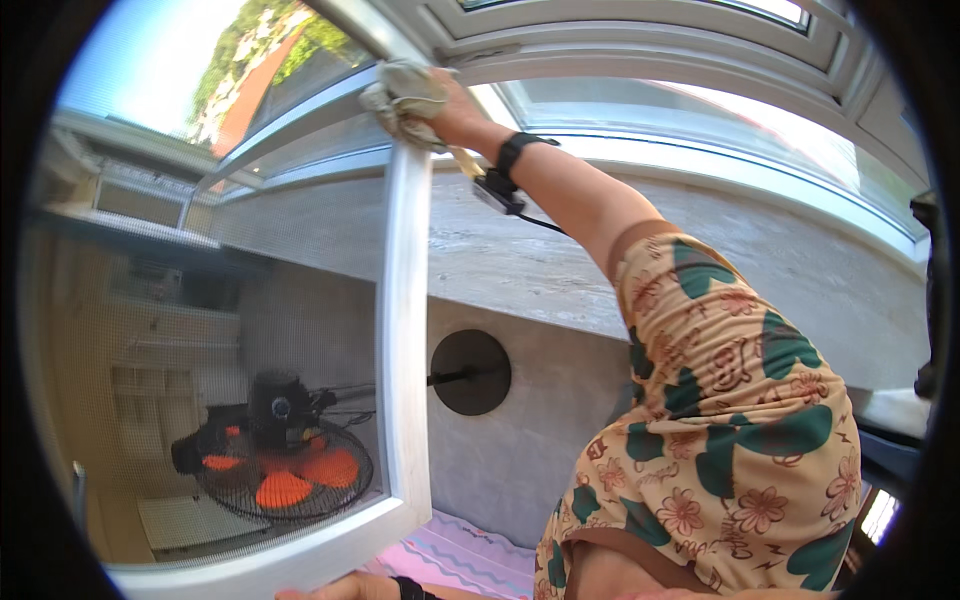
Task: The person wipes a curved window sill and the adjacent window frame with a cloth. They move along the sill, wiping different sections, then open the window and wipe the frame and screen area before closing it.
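My right hand (454,111) is shut on a crumpled pale cloth (409,97), pressed against the upper corner of a white framed mesh screen panel (407,322). The arm reaches up and away from a patterned short sleeve. A black strap with a small device (501,189) and a cable sits at its wrist. Down at the bottom edge of the picture, my left hand (341,588) holds the panel's lower rail. Its fingers are partly cut off by the picture's edge, and a black band circles that wrist.
Through the mesh a black standing fan (281,457) with orange blades shows; its round base (471,373) is on the grey floor. Behind my arm runs a grey stone-look ledge (517,240) under a white window frame (675,154). Pink patterned fabric (469,559) lies below.
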